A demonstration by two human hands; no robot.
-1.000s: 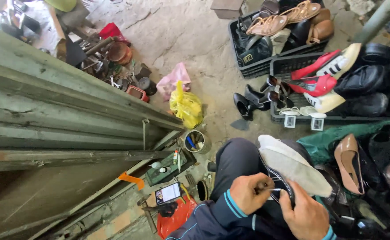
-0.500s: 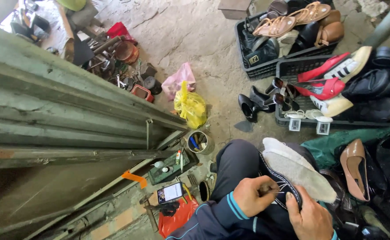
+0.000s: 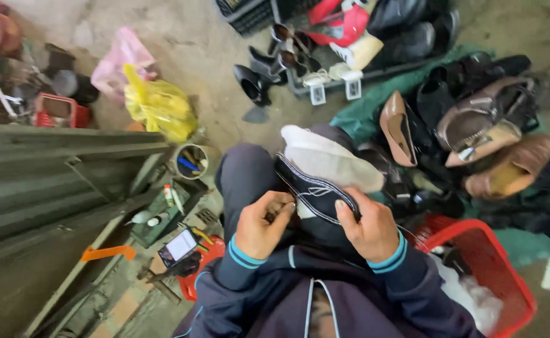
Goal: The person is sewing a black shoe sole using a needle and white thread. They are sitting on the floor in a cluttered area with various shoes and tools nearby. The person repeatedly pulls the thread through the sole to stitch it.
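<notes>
A person seated on bare ground works a shoe across the lap, seen from above. Far out to the left of the hands, a red box [image 3: 62,111] and a yellow plastic bag [image 3: 158,107] sit on the ground beyond a green metal structure [image 3: 49,181]. Nearer the left hand, a round tin of tools [image 3: 191,161], a green tray of small bottles [image 3: 165,209] and a phone [image 3: 179,245] with a lit screen lie within easy reach, apparently set there so that supplies stay at the working side.

The left hand [image 3: 260,224] is curled nearly closed, its fingers pinched on something small at the shoe's near edge; what that is cannot be made out. The right hand [image 3: 366,225] wraps the black shoe [image 3: 316,191] with white stitching from the other side, fingers bent over its upper, seemingly to steady it while the left hand works. The shoe rests on the lap between both hands, its pale sole [image 3: 328,159] turned away and up.

To the right of the right hand, a tan high heel [image 3: 395,127] and brown shoes [image 3: 507,166] lie piled on a green cloth [image 3: 366,109]. Just beside the right forearm stands a red basket [image 3: 494,266]. Straight ahead, a black crate [image 3: 325,81] holds more footwear.
</notes>
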